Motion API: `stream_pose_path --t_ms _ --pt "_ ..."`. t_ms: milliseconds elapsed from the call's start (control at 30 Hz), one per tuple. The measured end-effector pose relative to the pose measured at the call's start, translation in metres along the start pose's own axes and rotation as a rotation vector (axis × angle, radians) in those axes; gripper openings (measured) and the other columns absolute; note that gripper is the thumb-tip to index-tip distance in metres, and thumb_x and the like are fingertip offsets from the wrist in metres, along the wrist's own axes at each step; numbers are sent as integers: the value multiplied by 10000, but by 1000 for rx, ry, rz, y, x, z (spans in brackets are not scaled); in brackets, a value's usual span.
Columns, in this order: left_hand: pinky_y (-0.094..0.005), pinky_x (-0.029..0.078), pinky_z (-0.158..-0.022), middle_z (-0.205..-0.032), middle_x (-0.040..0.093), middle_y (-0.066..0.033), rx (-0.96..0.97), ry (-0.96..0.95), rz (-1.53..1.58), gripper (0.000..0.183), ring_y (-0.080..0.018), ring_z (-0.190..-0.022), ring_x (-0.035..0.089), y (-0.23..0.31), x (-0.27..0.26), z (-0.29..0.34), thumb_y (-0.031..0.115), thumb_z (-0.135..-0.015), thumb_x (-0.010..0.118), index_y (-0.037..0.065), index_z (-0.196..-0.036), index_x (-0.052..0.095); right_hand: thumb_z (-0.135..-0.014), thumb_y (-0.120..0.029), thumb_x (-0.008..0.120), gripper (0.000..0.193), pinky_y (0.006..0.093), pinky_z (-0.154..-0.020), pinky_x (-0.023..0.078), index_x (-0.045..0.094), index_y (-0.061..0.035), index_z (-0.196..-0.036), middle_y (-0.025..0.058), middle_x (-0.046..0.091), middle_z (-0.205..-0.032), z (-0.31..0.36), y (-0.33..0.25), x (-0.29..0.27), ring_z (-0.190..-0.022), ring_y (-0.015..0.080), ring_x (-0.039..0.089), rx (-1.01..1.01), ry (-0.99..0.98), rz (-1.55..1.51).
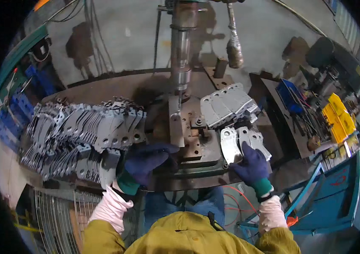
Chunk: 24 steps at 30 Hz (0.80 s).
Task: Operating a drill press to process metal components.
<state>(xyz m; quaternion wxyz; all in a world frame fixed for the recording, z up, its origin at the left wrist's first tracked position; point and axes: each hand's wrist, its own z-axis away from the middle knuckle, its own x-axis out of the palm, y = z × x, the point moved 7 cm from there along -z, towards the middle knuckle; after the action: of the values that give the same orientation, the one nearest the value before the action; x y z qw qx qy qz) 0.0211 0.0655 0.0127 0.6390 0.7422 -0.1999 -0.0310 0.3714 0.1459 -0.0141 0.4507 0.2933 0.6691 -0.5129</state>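
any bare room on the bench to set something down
Bench looks bare behind the left plate stack, before the wall; a narrow strip shows along the front edge, between left hand and right hand. Crowded: press base, right plate pile.

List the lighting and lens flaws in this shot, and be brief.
Head view: fisheye distortion curves the workbench edge, and black fills the corners; head view: dark, shadow-like patches mark the grey wall; head view: the far right rim glares white, and the pale metal plates by the right hand catch bright highlights.
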Motion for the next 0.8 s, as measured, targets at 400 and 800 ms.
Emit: stream_pose_path --t_ms 400,800 --pt "-342 536 -934 -1267 652 -107 551 19 -1471 362 -189 -1087 657 -11 27 35 157 -1044 550 48 -1389 560 -887 -555 658 833 539 -1009 417 396 -39 -1485 204 547 -1358 -73 7 -21 -1220 398 536 -85 86 -12" --pt "-316 499 -948 -1181 692 -108 18 216 -326 317 -176 -1082 649 28 28 17 181 -1056 533 23 -1315 626 -773 -393 745 722 496 -1087 376 500 -85 -1377 118 607 -1161 -200 9 -18 -1217 339 548 -165 412 664"
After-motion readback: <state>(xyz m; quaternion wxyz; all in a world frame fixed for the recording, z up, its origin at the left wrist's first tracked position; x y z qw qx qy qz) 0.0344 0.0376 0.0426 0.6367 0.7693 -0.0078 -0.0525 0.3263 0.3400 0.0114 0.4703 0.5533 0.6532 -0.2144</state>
